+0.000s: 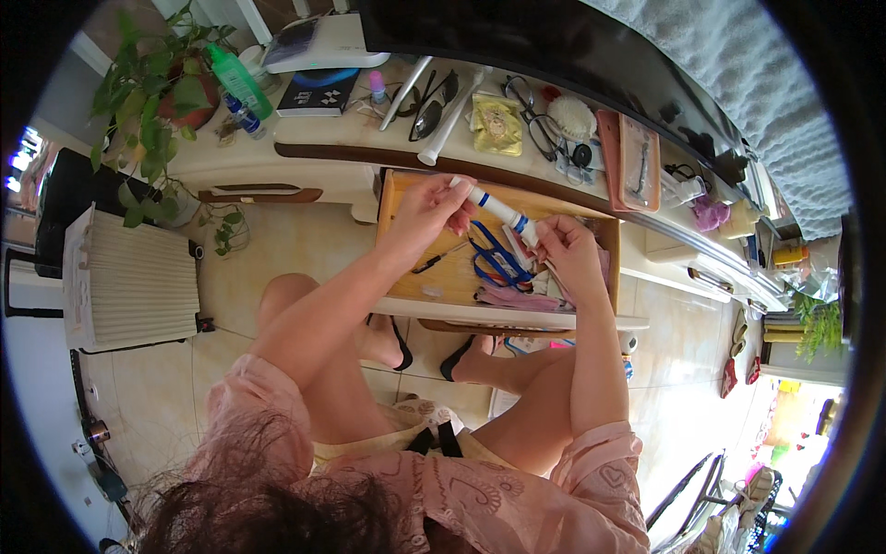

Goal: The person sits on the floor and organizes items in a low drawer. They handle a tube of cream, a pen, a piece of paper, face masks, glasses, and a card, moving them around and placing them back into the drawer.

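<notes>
Above an open wooden drawer (pixel 397 268), I hold a white tube with blue bands (pixel 498 209) between both hands. My left hand (pixel 432 214) pinches its upper left end. At the lower right end, the fingers of my right hand (pixel 569 251) are closed on it. The tube slants down to the right. Inside the drawer below lie a bundle of blue straps (pixel 496 258), a thin dark pen-like stick (pixel 439 258), pink cloth-like strips (pixel 517 297) and a small clear piece (pixel 431 290). My right hand hides part of the drawer's contents.
On the cabinet top behind the drawer are sunglasses (pixel 432 113), a white rod (pixel 452 120), a gold packet (pixel 496 125), black cables (pixel 544 134) and a pink tray (pixel 639 166). A potted plant (pixel 152 120) and a green bottle (pixel 238 81) stand at left. A pleated white unit (pixel 138 282) is on the floor.
</notes>
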Available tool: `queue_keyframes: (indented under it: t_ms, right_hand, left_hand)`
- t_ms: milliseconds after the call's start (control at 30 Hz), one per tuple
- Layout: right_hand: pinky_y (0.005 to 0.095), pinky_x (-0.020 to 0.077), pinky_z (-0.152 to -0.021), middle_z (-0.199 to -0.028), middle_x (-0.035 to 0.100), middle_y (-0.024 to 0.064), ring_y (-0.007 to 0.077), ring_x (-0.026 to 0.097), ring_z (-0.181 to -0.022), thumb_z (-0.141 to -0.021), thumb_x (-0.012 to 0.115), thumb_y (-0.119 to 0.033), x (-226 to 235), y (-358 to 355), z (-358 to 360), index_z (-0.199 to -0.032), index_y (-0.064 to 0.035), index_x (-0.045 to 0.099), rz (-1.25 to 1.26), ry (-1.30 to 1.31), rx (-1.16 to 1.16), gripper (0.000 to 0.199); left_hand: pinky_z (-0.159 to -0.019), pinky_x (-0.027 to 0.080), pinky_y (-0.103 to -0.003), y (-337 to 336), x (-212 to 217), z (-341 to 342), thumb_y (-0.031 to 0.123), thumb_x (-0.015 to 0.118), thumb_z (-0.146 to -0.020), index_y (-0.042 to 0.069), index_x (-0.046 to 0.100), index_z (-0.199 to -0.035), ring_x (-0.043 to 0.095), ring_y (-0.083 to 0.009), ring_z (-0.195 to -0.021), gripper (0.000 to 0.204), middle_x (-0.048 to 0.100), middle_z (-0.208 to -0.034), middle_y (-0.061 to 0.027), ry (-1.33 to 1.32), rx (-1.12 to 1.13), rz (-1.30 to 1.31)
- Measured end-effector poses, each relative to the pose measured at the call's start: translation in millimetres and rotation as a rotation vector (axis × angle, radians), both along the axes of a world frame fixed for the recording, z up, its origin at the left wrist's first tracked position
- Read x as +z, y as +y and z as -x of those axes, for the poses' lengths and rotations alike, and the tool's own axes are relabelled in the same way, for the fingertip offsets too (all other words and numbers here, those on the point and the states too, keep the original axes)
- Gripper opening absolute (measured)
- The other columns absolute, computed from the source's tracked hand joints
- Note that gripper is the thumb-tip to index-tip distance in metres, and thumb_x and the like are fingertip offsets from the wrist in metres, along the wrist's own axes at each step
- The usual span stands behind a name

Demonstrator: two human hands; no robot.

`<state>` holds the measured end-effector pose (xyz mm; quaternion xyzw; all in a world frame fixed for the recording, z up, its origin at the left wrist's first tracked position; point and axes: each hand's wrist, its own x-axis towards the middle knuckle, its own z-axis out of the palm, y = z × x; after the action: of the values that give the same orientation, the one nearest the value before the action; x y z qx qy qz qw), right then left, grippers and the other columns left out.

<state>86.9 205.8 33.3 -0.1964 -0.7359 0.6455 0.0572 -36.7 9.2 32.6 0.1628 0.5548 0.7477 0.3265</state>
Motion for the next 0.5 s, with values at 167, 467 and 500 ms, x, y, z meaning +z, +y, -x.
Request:
queue_keyframes:
  t_ms: [167,467,500]
  right_hand:
    - [0.0176,0.0341,-0.042,-0.064,0.055,0.001,0.0039,0.044,-0.048,-0.089,0.054,-0.019,12.5,-14.2,25.7,-0.087,-0.0004,0.057,0.237,0.099,-0.18,0.019]
    - [0.024,0.0528,-0.062,-0.081,0.062,0.0131,0.0136,0.06,-0.066,-0.089,0.051,-0.014,28.0,-64.5,89.8,-0.09,0.0078,0.052,0.413,0.254,-0.265,0.022]
    - [0.0251,0.0537,-0.062,-0.081,0.062,0.0141,0.0151,0.061,-0.068,-0.09,0.05,-0.013,28.5,-68.5,93.5,-0.089,0.0086,0.051,0.416,0.247,-0.267,0.022]
  left_hand:
    - [-0.058,0.043,-0.023,1.9,-0.1,-3.5,0.044,0.039,-0.092,0.0,0.055,-0.103,0.051,-0.0099,-0.06,0.048,0.059,-0.075,-0.0073,-0.084,-0.123,0.004]
    - [-0.055,0.043,-0.022,3.5,-8.1,-9.2,0.034,0.041,-0.093,-0.001,0.057,-0.095,0.053,-0.0101,-0.06,0.038,0.059,-0.074,-0.0063,-0.067,-0.167,0.068]
    - [-0.056,0.043,-0.022,3.0,-8.3,-9.2,0.033,0.042,-0.093,-0.001,0.057,-0.094,0.053,-0.0101,-0.06,0.037,0.059,-0.074,-0.0061,-0.08,-0.155,0.077]
